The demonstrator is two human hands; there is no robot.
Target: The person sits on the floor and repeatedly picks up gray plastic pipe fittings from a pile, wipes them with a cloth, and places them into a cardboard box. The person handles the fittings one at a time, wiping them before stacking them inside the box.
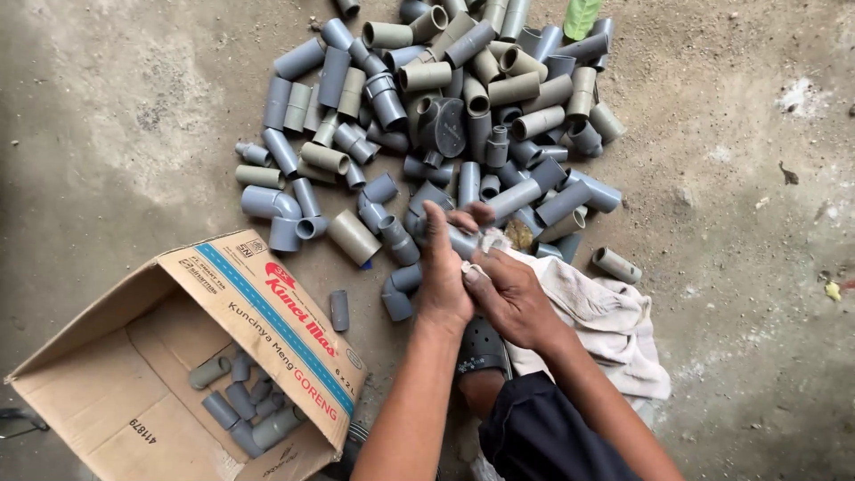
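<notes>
Low over the concrete floor point(134, 107), just at the near edge of a heap of grey pipe fittings point(445, 116), both hands are together on one small grey pipe fitting point(461, 240). The left hand point(443, 276) is wrapped around the piece, fingers closed on its barrel, while the right hand point(508, 298) presses a corner of a pale cloth point(606, 321) against it; the fitting itself is mostly hidden between palms and rag. Such a fitting looks like rigid moulded plastic: light, stiff, not fragile, with a smooth round wall that may slip or roll if dusty or damp. The surest hold seems to be around the cylindrical body, or with a fingertip hooked in an open socket end, leaving the other end free. At the left an open cardboard box point(258, 303) lies tipped on its side with several grey fittings point(245, 401) inside, well apart from the hands. A black sandal point(481, 347) shows just beneath the wrists.
</notes>
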